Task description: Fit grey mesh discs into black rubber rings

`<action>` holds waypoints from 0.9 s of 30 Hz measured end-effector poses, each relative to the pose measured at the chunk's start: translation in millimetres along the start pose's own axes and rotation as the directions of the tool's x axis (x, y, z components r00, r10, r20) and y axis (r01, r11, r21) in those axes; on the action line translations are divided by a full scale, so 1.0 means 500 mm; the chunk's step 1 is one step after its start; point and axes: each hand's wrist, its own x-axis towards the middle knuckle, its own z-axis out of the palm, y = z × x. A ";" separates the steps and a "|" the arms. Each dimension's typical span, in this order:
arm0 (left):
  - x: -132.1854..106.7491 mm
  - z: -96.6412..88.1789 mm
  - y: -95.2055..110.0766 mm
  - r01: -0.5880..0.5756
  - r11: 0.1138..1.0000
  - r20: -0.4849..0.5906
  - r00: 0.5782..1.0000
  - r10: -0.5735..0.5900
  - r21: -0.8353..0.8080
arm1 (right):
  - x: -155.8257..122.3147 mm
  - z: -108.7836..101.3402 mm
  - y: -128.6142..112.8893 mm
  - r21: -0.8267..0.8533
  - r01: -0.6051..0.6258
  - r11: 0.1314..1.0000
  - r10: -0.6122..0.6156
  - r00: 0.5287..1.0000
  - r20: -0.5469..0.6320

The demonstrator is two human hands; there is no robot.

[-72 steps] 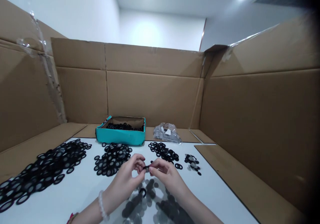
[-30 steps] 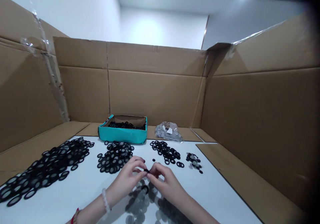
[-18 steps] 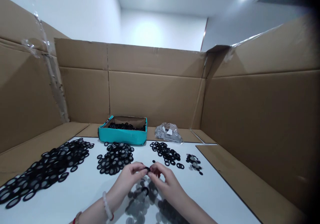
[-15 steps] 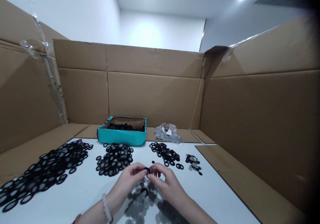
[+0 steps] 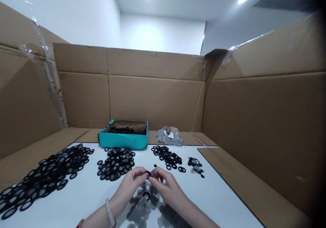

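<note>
A small black ring (image 5: 148, 173) is pinched at the fingertips of both hands, just above the white table. My left hand (image 5: 135, 178), with a pale bead bracelet at the wrist, grips it from the left. My right hand (image 5: 163, 179) holds the same ring from the right, thumb and forefinger closed. Below the hands lies a scatter of translucent grey discs (image 5: 141, 207), with one loose black ring (image 5: 146, 196) on top. Dark discs (image 5: 173, 214) lie partly hidden under my right forearm.
A long pile of black rings with pale centres (image 5: 56, 168) lies left, a smaller such pile (image 5: 115, 163) nearer the middle. Open black rings (image 5: 168, 156) and small discs (image 5: 195, 165) lie right. A teal box (image 5: 123, 140) and plastic bag (image 5: 169, 136) stand behind. Cardboard walls (image 5: 155, 95) surround the table.
The view has shifted slightly. Both hands keep nearly the same pose around the black ring, which has turned a little at the fingertips. The piles look unchanged.
</note>
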 end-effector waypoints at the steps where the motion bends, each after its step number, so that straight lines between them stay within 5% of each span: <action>1: -0.001 0.002 -0.002 0.032 0.998 0.019 0.999 -0.032 -0.050 | 0.002 -0.001 0.004 -0.001 -0.001 1.000 0.001 1.000 0.005; 10: 0.008 -0.022 -0.017 -0.092 0.990 0.051 0.995 0.087 0.106 | 0.011 -0.007 0.013 -0.043 -0.003 0.999 0.006 0.997 0.071; 17: 0.004 -0.017 -0.021 -0.218 0.919 -0.048 0.968 0.247 0.328 | 0.004 0.009 0.015 -0.061 -0.018 0.998 0.015 0.999 -0.038; 27: 0.012 -0.021 0.010 -0.130 0.976 -0.032 0.990 0.137 0.175 | 0.016 0.015 0.033 0.022 -0.012 1.000 0.012 1.000 0.003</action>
